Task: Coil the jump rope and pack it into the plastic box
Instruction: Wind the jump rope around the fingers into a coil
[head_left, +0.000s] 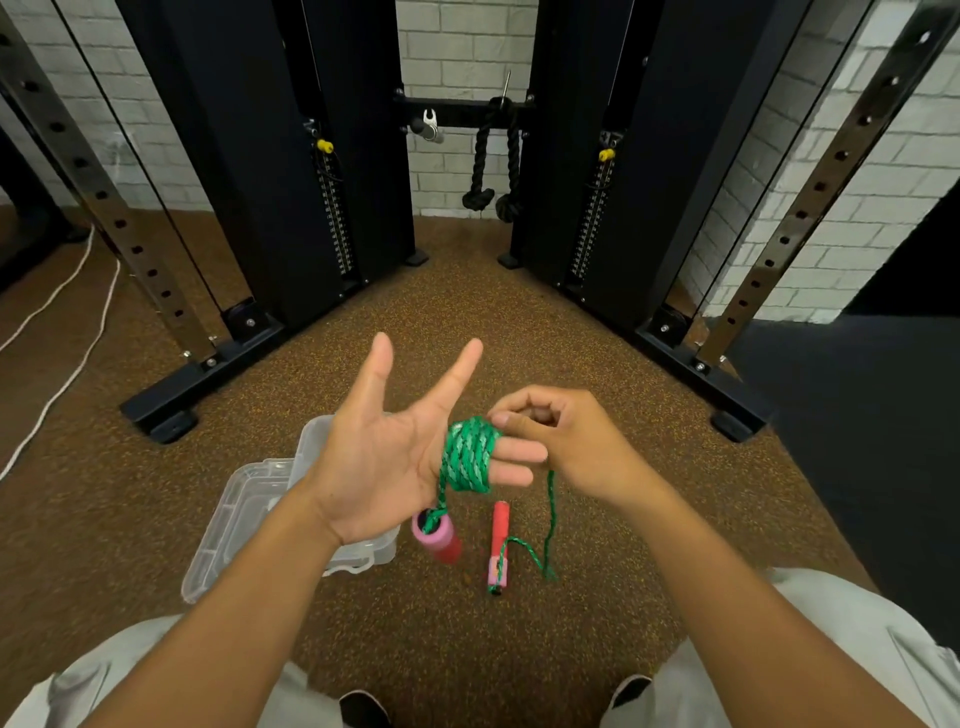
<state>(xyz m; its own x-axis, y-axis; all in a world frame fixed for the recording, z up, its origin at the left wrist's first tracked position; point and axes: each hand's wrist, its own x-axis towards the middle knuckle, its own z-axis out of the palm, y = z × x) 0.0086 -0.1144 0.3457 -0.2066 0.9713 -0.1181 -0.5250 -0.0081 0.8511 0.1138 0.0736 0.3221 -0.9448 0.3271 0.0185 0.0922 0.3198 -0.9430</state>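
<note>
A green jump rope (467, 457) is wound in several turns around two fingers of my left hand (384, 457), which is held palm up with thumb and forefinger spread. One pink and red handle (439, 538) dangles just below that hand. My right hand (566, 441) pinches the rope beside the coil; from it a loose strand hangs down to the second handle (500, 545), which lies on the floor. The clear plastic box (249, 519) stands open on the floor under my left forearm, partly hidden by it.
Brown speckled rubber floor (467, 322) all around. A black cable machine (270, 156) with two towers and base feet stands ahead. White cords (62, 332) trail on the floor at left. My knees show at the bottom edge.
</note>
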